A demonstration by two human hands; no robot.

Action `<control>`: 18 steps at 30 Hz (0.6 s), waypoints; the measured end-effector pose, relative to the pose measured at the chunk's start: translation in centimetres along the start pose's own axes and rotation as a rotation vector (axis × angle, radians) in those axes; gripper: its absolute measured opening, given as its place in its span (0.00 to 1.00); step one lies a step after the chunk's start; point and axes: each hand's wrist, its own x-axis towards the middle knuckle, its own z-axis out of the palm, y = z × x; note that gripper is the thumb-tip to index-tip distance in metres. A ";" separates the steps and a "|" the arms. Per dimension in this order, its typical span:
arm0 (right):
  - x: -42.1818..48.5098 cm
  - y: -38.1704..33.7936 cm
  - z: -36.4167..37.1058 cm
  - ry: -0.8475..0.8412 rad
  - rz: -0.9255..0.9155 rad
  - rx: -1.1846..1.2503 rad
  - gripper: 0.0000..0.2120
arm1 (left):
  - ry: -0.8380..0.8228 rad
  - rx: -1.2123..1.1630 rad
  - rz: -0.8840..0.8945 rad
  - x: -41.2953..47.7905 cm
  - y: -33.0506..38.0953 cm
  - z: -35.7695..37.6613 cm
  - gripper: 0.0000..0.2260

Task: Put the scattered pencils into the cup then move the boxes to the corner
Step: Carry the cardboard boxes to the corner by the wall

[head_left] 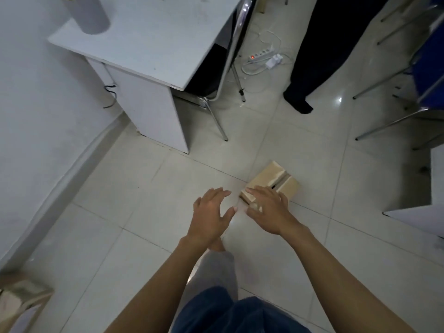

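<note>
Two cardboard boxes show on the tiled floor point(144, 200). One box in the corner point(21, 296) sits at the far lower left, close against the white wall, blurred and partly cut off by the edge. Above it, the grey cup point(89, 15) stands on the near left corner of the white desk point(156, 37), with pencil tips just visible at its rim. Further right, the left hand point(211, 215) hangs above the floor with fingers spread wide, its grip empty and touching nothing. Just beside it, the right hand point(269, 210) rests palm down on the near end of the second box point(276, 179), fingers splayed across the flaps; whether the grip has closed on the cardboard cannot be told. That box lies on the floor, well apart from the corner one.
</note>
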 end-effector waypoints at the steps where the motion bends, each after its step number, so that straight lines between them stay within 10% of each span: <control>1: 0.5 1.1 -0.4 -0.011 0.025 -0.014 0.27 | -0.018 -0.009 -0.006 1.0 0.3 0.9 0.21; 18: 14.2 16.5 -1.3 -0.111 0.175 -0.131 0.30 | -0.198 -0.021 -0.226 16.9 -1.7 15.3 0.20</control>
